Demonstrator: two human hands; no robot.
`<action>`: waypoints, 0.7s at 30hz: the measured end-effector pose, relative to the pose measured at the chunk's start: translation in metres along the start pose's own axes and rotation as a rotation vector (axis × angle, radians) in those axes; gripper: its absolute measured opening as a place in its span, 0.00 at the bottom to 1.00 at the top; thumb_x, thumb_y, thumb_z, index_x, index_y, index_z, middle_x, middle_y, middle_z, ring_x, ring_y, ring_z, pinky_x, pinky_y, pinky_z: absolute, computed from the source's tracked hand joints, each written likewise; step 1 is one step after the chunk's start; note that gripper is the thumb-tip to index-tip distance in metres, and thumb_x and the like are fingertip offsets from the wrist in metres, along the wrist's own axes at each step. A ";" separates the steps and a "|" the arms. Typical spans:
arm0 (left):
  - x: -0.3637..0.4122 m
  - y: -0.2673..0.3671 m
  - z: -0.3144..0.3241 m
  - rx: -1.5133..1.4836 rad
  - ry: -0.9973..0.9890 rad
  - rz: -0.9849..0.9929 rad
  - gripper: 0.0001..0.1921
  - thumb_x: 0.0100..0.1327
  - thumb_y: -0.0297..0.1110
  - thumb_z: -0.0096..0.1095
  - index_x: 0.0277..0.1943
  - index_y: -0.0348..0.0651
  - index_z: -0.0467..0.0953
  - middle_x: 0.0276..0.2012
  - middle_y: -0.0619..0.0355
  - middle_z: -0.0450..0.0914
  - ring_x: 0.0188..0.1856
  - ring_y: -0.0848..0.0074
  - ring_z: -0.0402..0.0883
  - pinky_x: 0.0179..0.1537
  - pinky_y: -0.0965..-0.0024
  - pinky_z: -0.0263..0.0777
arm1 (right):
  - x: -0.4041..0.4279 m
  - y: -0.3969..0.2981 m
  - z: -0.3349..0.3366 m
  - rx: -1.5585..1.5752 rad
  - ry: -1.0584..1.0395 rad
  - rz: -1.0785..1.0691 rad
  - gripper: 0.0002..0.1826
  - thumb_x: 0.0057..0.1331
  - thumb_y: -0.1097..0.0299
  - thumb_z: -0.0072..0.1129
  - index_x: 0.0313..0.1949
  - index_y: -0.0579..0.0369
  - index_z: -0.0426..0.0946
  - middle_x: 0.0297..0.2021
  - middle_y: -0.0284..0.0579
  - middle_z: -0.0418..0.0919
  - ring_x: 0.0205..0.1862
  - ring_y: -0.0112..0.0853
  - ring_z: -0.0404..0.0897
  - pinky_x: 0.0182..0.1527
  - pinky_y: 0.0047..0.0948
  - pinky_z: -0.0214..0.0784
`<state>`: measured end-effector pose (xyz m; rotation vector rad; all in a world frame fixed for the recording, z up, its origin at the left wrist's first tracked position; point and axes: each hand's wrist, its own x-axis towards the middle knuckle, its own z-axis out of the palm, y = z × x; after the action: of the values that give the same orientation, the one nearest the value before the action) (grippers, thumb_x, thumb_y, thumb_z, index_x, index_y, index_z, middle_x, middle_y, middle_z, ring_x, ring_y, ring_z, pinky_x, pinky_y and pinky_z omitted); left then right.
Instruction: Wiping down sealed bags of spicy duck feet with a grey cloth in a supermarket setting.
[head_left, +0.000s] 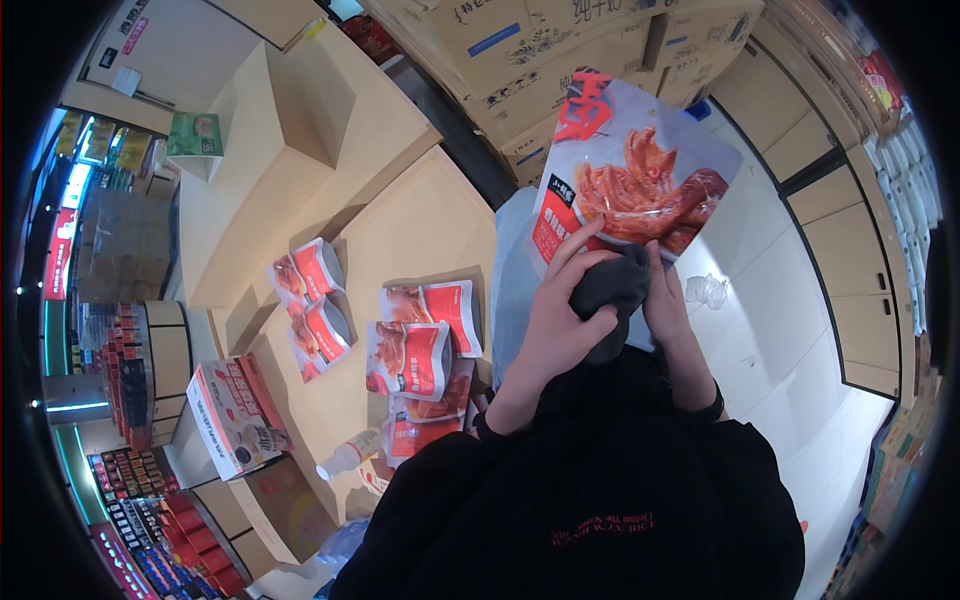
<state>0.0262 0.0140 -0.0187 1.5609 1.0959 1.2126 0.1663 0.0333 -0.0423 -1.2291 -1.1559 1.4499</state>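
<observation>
A large food pouch (637, 180) with pictures of chicken feet and a drumstick stands tilted in front of me, above my lap. My left hand (566, 307) grips a bunched dark grey cloth (611, 296) against the pouch's lower part, one fingertip touching its printed face. On the pouch's lower right edge is my right hand (667, 300), its thumb showing and its other fingers mostly hidden. Left of my hands, several similar pouches (409, 360) lie overlapping on the pale wooden counter (405, 217). Two smaller-looking pouches (319, 334) stand farther left.
A plastic bottle (349, 454) lies near a printed carton (234, 412) on the left. Stacked cardboard boxes (555, 75) rise beyond the held pouch. Crumpled clear plastic (706, 291) rests on the tiled floor (772, 300), with low cabinets (855, 262) to the right. A green box (195, 135) sits on a ledge.
</observation>
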 end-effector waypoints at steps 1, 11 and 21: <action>0.000 0.001 0.001 0.002 0.045 0.013 0.22 0.38 0.23 0.52 0.43 0.37 0.69 0.56 0.48 0.60 0.58 0.63 0.60 0.57 0.66 0.52 | 0.002 0.006 -0.003 0.064 0.023 0.009 0.24 0.67 0.53 0.32 0.42 0.63 0.68 0.34 0.40 0.73 0.36 0.25 0.69 0.41 0.24 0.61; -0.004 -0.025 -0.032 -0.010 0.412 -0.080 0.21 0.43 0.19 0.49 0.45 0.36 0.66 0.54 0.49 0.63 0.55 0.66 0.64 0.54 0.70 0.57 | 0.000 0.008 -0.014 0.097 0.210 -0.086 0.24 0.66 0.57 0.36 0.52 0.66 0.57 0.48 0.44 0.64 0.49 0.26 0.64 0.51 0.23 0.55; -0.005 -0.008 -0.025 0.146 0.362 -0.108 0.18 0.43 0.21 0.51 0.42 0.37 0.69 0.38 0.54 0.75 0.40 0.74 0.74 0.45 0.75 0.65 | 0.000 0.016 -0.011 0.141 0.161 -0.132 0.26 0.66 0.57 0.36 0.56 0.65 0.52 0.53 0.46 0.60 0.55 0.29 0.60 0.56 0.26 0.51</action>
<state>0.0000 0.0140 -0.0239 1.3980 1.5118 1.4010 0.1767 0.0320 -0.0592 -1.1281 -0.9902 1.2870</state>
